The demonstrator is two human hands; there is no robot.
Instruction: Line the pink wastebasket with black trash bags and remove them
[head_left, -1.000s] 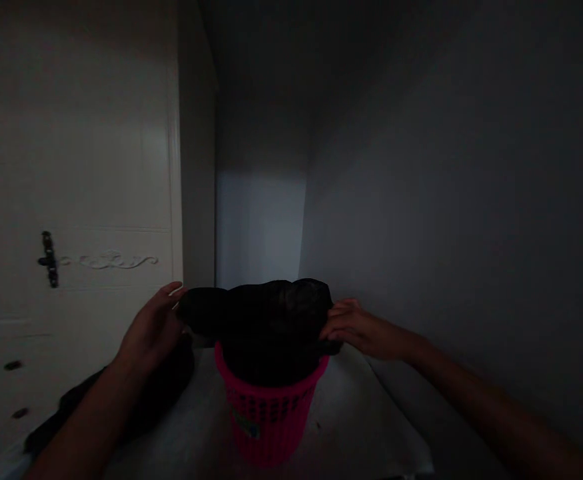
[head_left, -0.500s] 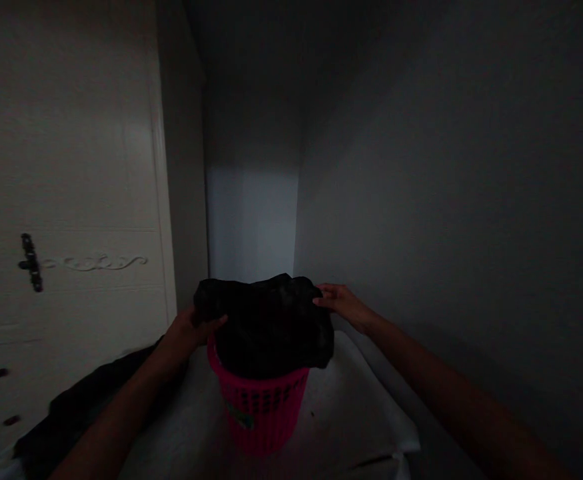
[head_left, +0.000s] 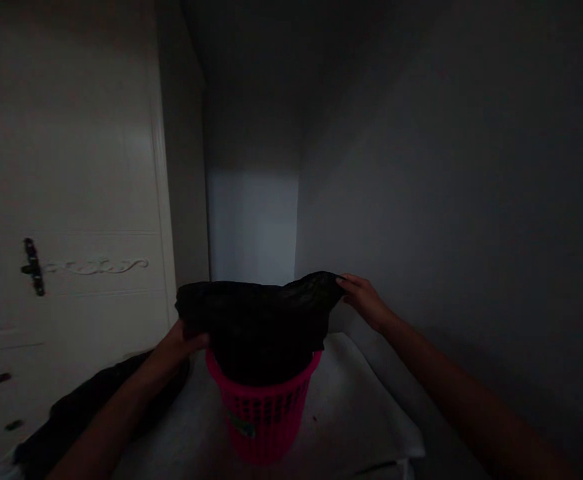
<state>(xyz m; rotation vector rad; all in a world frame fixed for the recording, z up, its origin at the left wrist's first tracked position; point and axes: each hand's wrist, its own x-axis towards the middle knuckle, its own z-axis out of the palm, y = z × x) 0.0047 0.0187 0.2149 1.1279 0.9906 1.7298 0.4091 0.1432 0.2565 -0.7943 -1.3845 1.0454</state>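
A black plastic bag [head_left: 261, 327] stands partly inside a pink slotted basket [head_left: 266, 407], its top spread wide above the rim. On the left, my left hand [head_left: 184, 340] grips the bag's side, thumb in front and the other fingers hidden behind the plastic. My right hand [head_left: 364, 297] pinches the bag's upper right corner between thumb and fingers and pulls it out to a point. The basket rests upright on a pale covered surface [head_left: 356, 393]. A greenish label shows on the basket's front.
To the left is a white door or cabinet [head_left: 91, 167] with a dark handle [head_left: 34, 267]. Black material [head_left: 96, 393] lies beside my left forearm. A grey wall [head_left: 446, 200] rises on the right.
My hands have moved farther apart, stretching the bag's top wider. My right hand has shifted right and slightly up and now pinches the corner; my left hand has moved left and a little down.
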